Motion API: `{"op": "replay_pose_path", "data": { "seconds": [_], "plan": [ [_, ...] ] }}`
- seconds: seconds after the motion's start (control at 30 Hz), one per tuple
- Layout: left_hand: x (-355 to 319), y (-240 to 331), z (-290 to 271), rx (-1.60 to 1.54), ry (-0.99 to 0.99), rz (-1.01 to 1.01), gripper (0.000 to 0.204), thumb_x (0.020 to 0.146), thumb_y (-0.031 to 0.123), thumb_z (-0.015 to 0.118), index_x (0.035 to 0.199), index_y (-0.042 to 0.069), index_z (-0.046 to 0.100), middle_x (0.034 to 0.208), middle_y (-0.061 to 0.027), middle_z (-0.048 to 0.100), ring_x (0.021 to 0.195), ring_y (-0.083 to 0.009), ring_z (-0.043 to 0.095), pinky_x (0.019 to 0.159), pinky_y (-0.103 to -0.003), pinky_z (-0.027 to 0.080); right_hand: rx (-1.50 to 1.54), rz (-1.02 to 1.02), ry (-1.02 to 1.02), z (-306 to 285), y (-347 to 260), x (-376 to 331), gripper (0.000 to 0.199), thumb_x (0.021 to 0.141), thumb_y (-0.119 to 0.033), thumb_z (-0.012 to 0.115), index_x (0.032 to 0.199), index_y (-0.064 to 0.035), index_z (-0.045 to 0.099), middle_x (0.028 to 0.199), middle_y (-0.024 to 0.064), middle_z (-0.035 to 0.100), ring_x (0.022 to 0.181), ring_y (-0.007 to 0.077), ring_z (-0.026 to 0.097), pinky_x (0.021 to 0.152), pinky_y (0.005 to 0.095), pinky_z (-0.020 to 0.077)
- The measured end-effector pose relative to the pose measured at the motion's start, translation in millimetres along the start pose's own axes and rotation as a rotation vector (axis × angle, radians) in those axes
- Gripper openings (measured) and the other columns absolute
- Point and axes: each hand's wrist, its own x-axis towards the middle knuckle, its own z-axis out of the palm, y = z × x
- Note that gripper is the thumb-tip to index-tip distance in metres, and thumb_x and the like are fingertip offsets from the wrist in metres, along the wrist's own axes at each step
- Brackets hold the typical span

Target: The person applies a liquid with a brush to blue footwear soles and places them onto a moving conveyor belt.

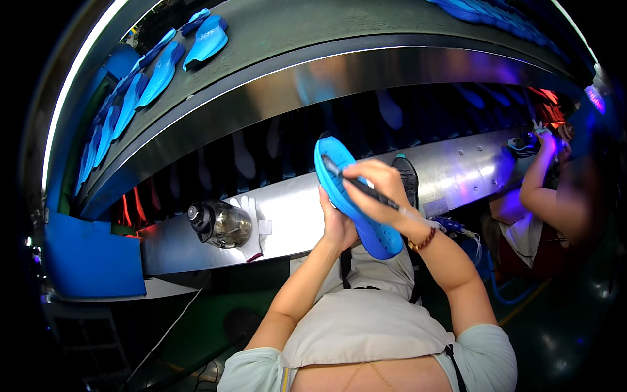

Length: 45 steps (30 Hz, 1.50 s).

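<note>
I have the blue shoe sole up in front of my chest, tilted so its toe points toward eleven o'clock and its heel toward five. My left hand sits behind and under it, palm against the back, fingers curled round the far edge so most of them are hidden from me. My right hand comes over from three o'clock with its fingers pinched tight on a dark-handled brush, the tip resting on the sole near the toe end. A beaded bracelet rides on that wrist.

To do this stroke well, I judge I should keep the sole braced firmly in my left palm so it does not flex, and draw the brush evenly along the rim without lifting, staying off the outer edge.

Beyond the sole, at twelve o'clock, runs the steel ledge of the conveyor, with a dark shoe upper standing just past my right knuckles. At nine o'clock on the ledge lies a clear bottle on its side, touching a white glove. More blue soles ride the upper belt at ten o'clock. At three o'clock another person's arm reaches to the ledge.
</note>
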Motion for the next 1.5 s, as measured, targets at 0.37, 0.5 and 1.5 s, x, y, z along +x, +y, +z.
{"op": "replay_pose_path", "data": {
  "seconds": [0.37,0.5,1.5],
  "plan": [
    [-19.0,26.1,3.1,-0.047,-0.213,-0.136,0.096,0.070,0.080,0.011,0.129,0.008,0.033,0.111,-0.0210,0.051,0.099,-0.0377,0.052,0.086,-0.051,0.041,0.488,0.265,-0.122,-53.6,-19.4,-1.7,0.014,0.073,-0.004,0.064,0.086,0.0020,0.064,0.078,0.0095,0.065,0.069,0.0129,0.061,0.063,0.0239,0.0499],
    [-16.0,14.5,19.5,-0.059,-0.287,-0.133,0.092,0.072,0.078,0.014,0.133,0.010,0.027,0.122,-0.0184,0.044,0.106,-0.0357,0.048,0.091,-0.050,0.038,0.487,0.359,-0.178,-44.5,-14.1,6.1,0.016,0.072,-0.005,0.065,0.087,0.0006,0.065,0.080,0.0099,0.065,0.070,0.0118,0.061,0.063,0.0212,0.0482],
    [-7.9,65.9,52.4,-0.073,-0.111,0.456,0.101,0.066,0.082,0.008,0.123,0.004,0.038,0.098,-0.0236,0.056,0.084,-0.0349,0.057,0.075,-0.046,0.048,0.524,0.168,-0.262,-73.4,-23.9,-16.6,0.024,0.066,0.003,0.067,0.089,-0.0006,0.064,0.088,0.0136,0.064,0.086,0.0249,0.061,0.080,0.0324,0.0465]
  ]
}}
